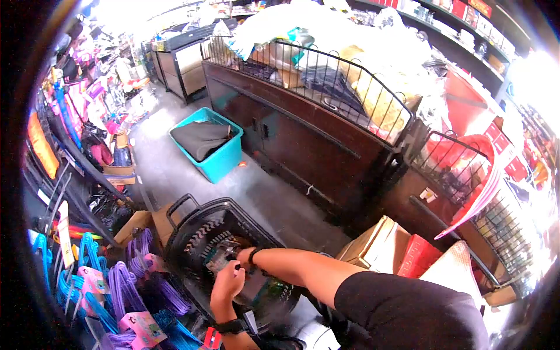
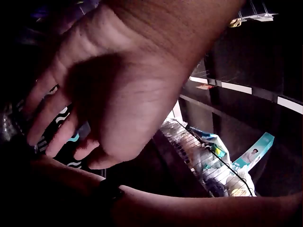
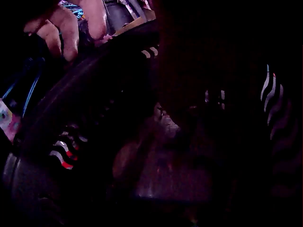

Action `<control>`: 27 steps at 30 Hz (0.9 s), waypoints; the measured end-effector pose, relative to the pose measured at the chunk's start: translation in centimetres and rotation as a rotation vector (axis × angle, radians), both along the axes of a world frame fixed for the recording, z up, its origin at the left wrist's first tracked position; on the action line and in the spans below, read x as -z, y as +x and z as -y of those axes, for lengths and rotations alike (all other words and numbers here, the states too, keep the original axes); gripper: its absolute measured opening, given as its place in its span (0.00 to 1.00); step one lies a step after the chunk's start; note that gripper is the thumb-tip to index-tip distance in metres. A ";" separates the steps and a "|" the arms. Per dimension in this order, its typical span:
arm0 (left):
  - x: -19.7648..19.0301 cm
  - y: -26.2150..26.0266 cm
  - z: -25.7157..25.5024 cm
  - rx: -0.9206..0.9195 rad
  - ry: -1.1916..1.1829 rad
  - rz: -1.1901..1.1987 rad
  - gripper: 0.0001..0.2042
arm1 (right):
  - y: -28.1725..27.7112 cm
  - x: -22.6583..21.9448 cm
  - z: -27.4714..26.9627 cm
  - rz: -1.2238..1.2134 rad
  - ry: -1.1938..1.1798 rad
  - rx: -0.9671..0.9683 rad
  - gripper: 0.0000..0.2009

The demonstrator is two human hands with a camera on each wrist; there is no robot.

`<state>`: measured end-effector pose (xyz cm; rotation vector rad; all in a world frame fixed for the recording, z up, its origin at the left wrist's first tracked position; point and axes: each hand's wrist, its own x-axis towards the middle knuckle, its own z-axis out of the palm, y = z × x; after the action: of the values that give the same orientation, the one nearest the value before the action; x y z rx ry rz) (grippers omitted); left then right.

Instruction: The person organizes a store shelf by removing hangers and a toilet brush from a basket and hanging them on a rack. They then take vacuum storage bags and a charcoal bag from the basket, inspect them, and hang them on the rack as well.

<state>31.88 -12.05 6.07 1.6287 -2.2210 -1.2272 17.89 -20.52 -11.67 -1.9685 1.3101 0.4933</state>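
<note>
A black plastic basket (image 1: 198, 213) with wavy slots in its wall lies before me. My right hand (image 1: 244, 257), a dark band at its wrist, reaches down into it. Clear-wrapped items (image 1: 217, 261) lie in the basket near that hand. Deep shadow in the right wrist view hides the right fingers and what they touch. My left hand (image 1: 228, 284) hovers over the near side of the basket, beside the right wrist. In the left wrist view its palm (image 2: 137, 99) is bare and the fingers (image 2: 64, 130) hang loosely bent.
Purple and blue hangers (image 1: 125, 286) crowd the left side. A turquoise bin (image 1: 219, 160) holding dark cloth stands on the floor ahead. Behind it runs a dark wooden cabinet (image 1: 291, 140) with a wire rail and piled goods. Cardboard boxes (image 1: 373, 245) stand at right.
</note>
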 end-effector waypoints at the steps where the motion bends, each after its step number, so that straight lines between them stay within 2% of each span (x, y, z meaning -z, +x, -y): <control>1: 0.2 0.3 0.3 0.015 -0.016 -0.002 0.21 | 0.1 2.8 0.9 0.028 -0.046 0.053 0.22; 3: 1.4 0.5 0.7 0.043 -0.037 -0.016 0.21 | 0.1 4.6 1.9 0.020 -0.080 0.003 0.19; 6: -1.4 -0.2 0.5 -0.032 -0.133 -0.014 0.16 | 0.2 2.9 1.6 0.030 -0.185 0.035 0.17; 7: -1.8 -0.2 0.4 -0.055 -0.180 -0.013 0.15 | 0.2 3.4 1.8 0.107 -0.251 0.066 0.17; 9: -1.2 -0.3 1.2 -0.039 -0.384 -0.171 0.13 | 0.3 4.9 2.5 0.269 -0.381 0.128 0.15; 10: -1.0 -0.3 1.4 -0.046 -0.488 -0.249 0.12 | 0.1 3.9 2.4 0.432 -0.441 0.289 0.13; 11: -2.0 -0.4 1.3 -0.100 -0.468 -0.281 0.12 | 0.2 2.9 2.6 0.521 -0.518 0.361 0.14; 12: -3.2 -0.8 1.2 -0.144 -0.446 -0.310 0.11 | 0.4 1.9 2.4 0.454 -0.539 0.417 0.15; 13: -4.0 -0.9 1.0 -0.182 -0.426 -0.340 0.11 | 0.1 -2.4 1.8 0.386 -0.562 0.479 0.16; 14: -3.5 -0.8 1.3 -0.190 -0.512 -0.377 0.08 | 0.1 -5.1 1.6 0.419 -0.521 0.515 0.11; 17: -2.5 -0.3 1.1 -0.206 -0.663 -0.337 0.07 | 0.2 -7.1 1.8 0.503 -0.593 0.631 0.08; 18: -2.4 -0.2 0.5 -0.237 -0.628 -0.300 0.10 | 0.2 -8.4 1.1 0.596 -0.622 0.716 0.06; 19: -2.9 -0.6 -0.2 -0.275 -0.671 -0.242 0.12 | 0.3 -9.9 1.0 0.582 -0.607 0.772 0.07; 21: -4.6 -1.7 -2.0 -0.337 -0.751 -0.127 0.16 | 0.9 -9.8 1.6 0.725 -0.626 0.796 0.07; 22: -4.8 -1.8 -2.5 -0.337 -0.730 -0.137 0.22 | 1.3 -10.3 2.0 0.755 -0.666 0.764 0.07; 23: -4.6 -2.2 -3.0 -0.344 -0.864 -0.125 0.24 | 1.4 -11.1 1.8 0.783 -0.703 0.737 0.07; 25: -5.4 -2.8 -4.4 -0.435 -0.920 -0.056 0.28 | 1.0 -15.6 -0.7 0.959 -0.756 0.760 0.07; 27: -5.7 -2.6 -5.8 -0.452 -0.968 -0.015 0.31 | 0.8 -18.9 -3.0 1.035 -0.708 0.782 0.07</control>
<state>29.26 -6.24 11.76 1.4957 -1.7833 -0.0019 18.69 -17.57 7.25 -1.5396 1.4175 -1.3335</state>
